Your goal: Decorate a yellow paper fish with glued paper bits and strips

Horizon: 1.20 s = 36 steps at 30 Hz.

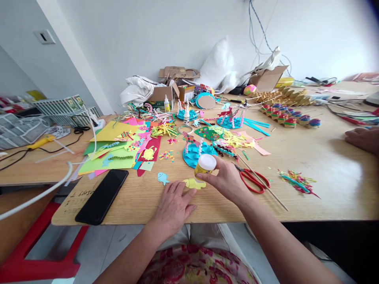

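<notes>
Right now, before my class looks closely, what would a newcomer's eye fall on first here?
Probably the white-topped tub in the right hand, held over a yellow paper fish near the table's front edge. Next, perhaps, the bright pile of coloured paper at the table's left, with a black phone in front of it. Red-handled scissors lie right of the tub.

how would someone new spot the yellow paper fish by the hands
On the wooden table, find the left hand resting near the front edge. At its fingertips, just below the white-lidded bottle in the right hand, lies the yellow paper fish. Its yellow colour sets it apart from the light blue fish to its left.
</notes>
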### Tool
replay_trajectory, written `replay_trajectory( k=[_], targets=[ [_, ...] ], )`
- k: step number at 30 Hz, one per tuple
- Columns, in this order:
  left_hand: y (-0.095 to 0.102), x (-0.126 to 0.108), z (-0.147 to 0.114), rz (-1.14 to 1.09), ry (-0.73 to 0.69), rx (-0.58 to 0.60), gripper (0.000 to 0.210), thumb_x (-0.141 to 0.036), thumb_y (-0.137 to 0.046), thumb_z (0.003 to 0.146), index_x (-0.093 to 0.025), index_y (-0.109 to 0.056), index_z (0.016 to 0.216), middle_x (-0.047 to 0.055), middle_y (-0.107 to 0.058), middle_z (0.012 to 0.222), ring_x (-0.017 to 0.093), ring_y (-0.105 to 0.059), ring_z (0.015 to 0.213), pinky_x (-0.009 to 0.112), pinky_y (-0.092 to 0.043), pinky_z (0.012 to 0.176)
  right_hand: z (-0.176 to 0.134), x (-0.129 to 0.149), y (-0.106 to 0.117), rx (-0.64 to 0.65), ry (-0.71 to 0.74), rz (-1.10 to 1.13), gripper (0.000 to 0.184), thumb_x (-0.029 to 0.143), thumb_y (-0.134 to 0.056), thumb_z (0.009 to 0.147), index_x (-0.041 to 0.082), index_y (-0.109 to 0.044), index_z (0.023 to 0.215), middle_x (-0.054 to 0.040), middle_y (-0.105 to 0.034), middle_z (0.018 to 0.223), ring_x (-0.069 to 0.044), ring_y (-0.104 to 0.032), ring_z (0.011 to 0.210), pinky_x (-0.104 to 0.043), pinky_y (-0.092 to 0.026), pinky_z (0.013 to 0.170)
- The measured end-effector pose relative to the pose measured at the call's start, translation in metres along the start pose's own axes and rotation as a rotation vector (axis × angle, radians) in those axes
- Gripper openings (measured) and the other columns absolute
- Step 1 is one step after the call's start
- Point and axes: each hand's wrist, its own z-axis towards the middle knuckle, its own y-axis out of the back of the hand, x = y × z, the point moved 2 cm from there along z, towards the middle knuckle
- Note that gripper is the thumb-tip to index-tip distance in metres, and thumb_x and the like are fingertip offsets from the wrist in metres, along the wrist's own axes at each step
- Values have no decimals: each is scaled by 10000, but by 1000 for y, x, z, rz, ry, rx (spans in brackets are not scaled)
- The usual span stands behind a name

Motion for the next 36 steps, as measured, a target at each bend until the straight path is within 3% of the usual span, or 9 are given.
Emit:
replay_trajectory(
  k=[13, 36],
  targets=[
    [3, -1, -2, -48, 19, 0, 365, -324, -524, 800, -178, -447, 1125, 70, -473, 1150, 219, -382, 1113, 395, -291, 980, -7, 3, 1, 17, 21, 37, 264, 406, -639, 676, 172, -584, 786, -22, -644, 749, -182, -554, 673, -249, -365, 555],
    [2, 0, -2, -47, 15, -22, 342, -327, -526, 795, -196, -437, 1099, 69, -481, 1142, 217, -396, 1117, 410, -309, 971, -10, 1, 3, -7, 1, 30, 297, 435, -631, 663, 173, -601, 800, -12, -644, 713, -176, -549, 639, -250, -371, 524]
  ],
)
